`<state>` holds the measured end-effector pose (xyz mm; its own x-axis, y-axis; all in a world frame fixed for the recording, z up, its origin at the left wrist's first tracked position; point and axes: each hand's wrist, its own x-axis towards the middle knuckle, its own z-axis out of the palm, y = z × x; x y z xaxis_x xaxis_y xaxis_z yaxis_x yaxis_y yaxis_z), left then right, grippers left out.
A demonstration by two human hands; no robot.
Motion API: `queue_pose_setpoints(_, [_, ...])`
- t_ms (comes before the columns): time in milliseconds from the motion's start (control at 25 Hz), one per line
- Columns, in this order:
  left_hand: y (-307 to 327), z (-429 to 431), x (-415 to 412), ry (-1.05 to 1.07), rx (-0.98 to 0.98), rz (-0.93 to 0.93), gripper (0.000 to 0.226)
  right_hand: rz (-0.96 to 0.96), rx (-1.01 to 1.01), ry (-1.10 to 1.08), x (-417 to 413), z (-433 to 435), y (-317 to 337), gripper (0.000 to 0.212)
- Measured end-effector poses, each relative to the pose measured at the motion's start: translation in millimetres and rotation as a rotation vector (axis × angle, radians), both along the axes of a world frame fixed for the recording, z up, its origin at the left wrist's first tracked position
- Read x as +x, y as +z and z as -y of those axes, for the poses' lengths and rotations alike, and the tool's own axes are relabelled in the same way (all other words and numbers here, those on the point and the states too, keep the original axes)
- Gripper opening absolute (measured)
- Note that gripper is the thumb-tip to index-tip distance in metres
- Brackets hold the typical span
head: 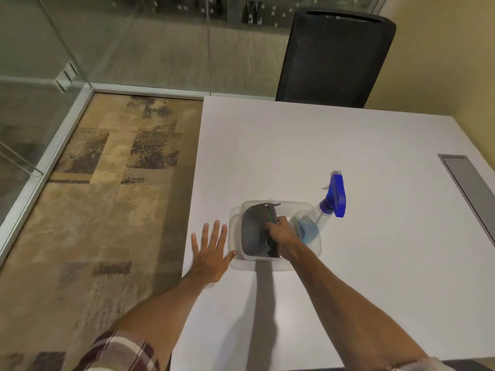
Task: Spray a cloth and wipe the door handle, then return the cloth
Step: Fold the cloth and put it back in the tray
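- Right hand (280,232) pinches grey cloth (253,231) inside clear tub (316,247); left hand (211,250) flat, splayed on table (348,145), thumb touching tub.
- Risk: light tub could lift or slide with cloth, tipping leaning spray bottle (330,207).
- Count: one cloth, one bottle, one tub, one chair (334,57).

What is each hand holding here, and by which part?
The right hand has its fingers closed on the grey cloth at its right edge, inside the clear container. The left hand lies flat and open on the table, holding nothing.
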<state>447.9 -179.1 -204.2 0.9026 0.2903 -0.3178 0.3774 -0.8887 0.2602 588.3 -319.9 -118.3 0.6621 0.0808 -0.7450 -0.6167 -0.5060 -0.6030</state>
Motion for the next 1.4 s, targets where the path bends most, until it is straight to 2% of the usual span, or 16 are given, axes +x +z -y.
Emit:
queue_pose_setpoints(80, [-1.5,0.9,-1.0,-0.002,0.037,0.006,0.106,0.05,-0.072,0.044,-3.9,1.0,-12.6,0.034])
queue_pose_setpoints(160, [-2.9,2.4,-1.8,0.007,0.061,0.007,0.102,0.161,-0.226,0.184,-5.6,1.0,-18.2,0.035])
queue_pose_setpoints(280, [-4.7,2.5,-2.3,0.011,0.078,-0.001,0.1,0.273,-0.341,0.387,-5.6,-0.9,-14.3,0.046])
queue_pose_setpoints(360, [-6.2,1.6,-1.8,0.008,0.078,0.001,0.101,0.236,-0.416,0.521,-2.0,0.0,-6.9,0.066])
queue_pose_setpoints(440, [-6.4,2.1,-1.8,0.01,0.062,0.012,0.101,0.127,-0.427,0.618,4.2,1.6,-2.5,0.097])
queue_pose_setpoints(520, [-6.2,3.1,-1.6,0.013,0.056,0.008,0.102,0.045,-0.423,0.639,11.5,2.7,-1.6,0.11])
queue_pose_setpoints(600, [-7.7,2.6,-1.0,0.014,0.08,-0.013,0.102,0.053,-0.379,0.593,12.5,3.8,-6.9,0.097])
queue_pose_setpoints(680, [-8.6,1.5,-0.3,0.016,0.082,-0.023,0.102,0.038,-0.305,0.29,3.4,2.4,-17.0,0.071])
queue_pose_setpoints(800, [-7.6,1.3,-1.0,0.016,0.068,-0.032,0.101,0.16,-0.22,0.204,-5.6,12.3,-30.4,0.062])
queue_pose_setpoints(920, [-5.9,1.3,-0.9,0.015,0.067,-0.068,0.103,0.224,-0.405,0.333,-10.5,8.9,-28.1,0.064])
queue_pose_setpoints(1080, [3.0,0.6,2.4,0.011,0.079,-0.119,0.119,0.364,-0.499,0.686,-9.3,14.8,-9.5,0.086])
queue_pose_setpoints(1160, [15.3,0.6,4.5,0.008,0.059,-0.123,0.128,0.481,-0.537,0.761,-16.6,21.1,4.8,0.075])
queue_pose_setpoints(1320, [54.5,4.4,12.2,0.017,0.093,-0.074,0.121,0.751,-0.527,0.782,-32.1,25.1,24.1,0.054])
queue_pose_setpoints(1400, [73.5,7.5,16.4,0.033,0.121,-0.055,0.086,0.855,-0.533,0.77,-37.3,24.9,35.3,0.053])
